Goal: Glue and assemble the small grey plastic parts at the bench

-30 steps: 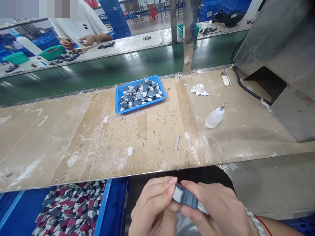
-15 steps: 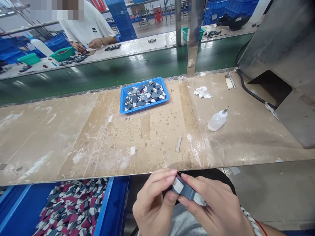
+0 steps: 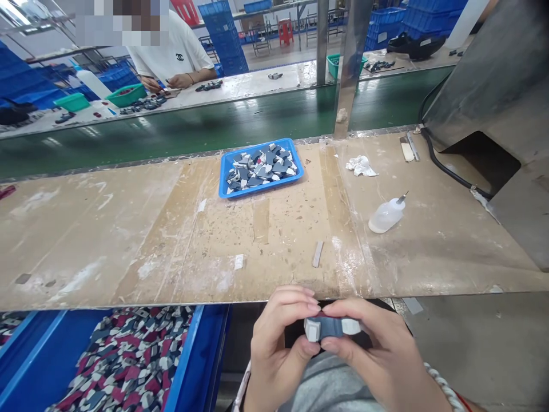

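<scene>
A: The small, dark blue-grey block with pale grey ends (image 3: 331, 328) has swung from a slant, right end low, to nearly level; the view has drifted too, so the things on the bench show a little further right.

B: Where does the block lie now?

A: Between the hands, just on the near side of the tan, tape-patched workbench (image 3: 171, 252); its long axis runs side to side, from one palm towards the other; whether it is foam or rubber I cannot tell.

B: Which hand is nearer, and how do the fingers stand?

A: Neither is nearer, since both touch it; the bare left hand (image 3: 283, 337) pinches the left end, index finger above and thumb below; the bare right hand (image 3: 386, 343) grips about the middle the same way, the pale right end lying inside its curl; both grips are narrow, spread only by the block's thickness.

B: And around them?

A: The shallow blue plastic tray (image 3: 222, 177) of grey and white pieces is well apart, beyond the hands; the translucent squeeze bottle with a metal tip (image 3: 386, 216) is to its right.
</scene>
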### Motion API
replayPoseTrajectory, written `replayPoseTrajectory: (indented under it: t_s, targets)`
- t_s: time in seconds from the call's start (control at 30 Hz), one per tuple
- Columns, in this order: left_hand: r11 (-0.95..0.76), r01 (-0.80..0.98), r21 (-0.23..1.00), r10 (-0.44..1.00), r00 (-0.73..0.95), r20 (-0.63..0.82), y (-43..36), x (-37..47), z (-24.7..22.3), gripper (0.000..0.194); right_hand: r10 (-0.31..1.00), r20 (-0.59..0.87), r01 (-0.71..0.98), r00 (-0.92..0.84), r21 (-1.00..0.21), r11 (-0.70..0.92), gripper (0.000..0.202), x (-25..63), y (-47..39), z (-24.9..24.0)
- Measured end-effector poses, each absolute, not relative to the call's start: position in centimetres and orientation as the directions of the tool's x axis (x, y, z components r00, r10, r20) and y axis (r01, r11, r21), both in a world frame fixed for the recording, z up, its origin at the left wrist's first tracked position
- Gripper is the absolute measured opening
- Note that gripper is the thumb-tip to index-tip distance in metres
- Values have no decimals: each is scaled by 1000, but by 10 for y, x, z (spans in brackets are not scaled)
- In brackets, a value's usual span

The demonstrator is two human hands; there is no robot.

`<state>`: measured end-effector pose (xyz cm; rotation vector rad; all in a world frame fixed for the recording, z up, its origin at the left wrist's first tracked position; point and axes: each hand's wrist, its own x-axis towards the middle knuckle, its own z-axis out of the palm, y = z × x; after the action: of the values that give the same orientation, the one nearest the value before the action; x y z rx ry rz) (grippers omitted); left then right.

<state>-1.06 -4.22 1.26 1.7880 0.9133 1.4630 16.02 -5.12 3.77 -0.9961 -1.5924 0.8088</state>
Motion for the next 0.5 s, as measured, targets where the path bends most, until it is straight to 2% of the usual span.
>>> replayPoseTrajectory:
  t_s: [0.07,0.13,0.2,0.33,0.5]
  targets:
    - [-590,111,800,808,87,583,-44,-9,10,26,968,232,-62,-100,-972,226,16,158,-51,37]
    - [-610,129,782,791,36,611,-47,-7,7,23,980,90,-334,-178,-942,26,32,156,-51,35]
    - [-624,153,766,775,-3,632,-50,-5,5,25,965,34,-474,-259,-875,-97,45,155,-52,32]
    - [-672,161,723,725,-54,686,-53,-2,6,30,950,25,-505,-312,-851,-143,55,159,-54,27]
    - [-705,209,678,675,-95,732,-53,4,11,30,968,90,-361,-234,-933,-1,75,161,-57,29]
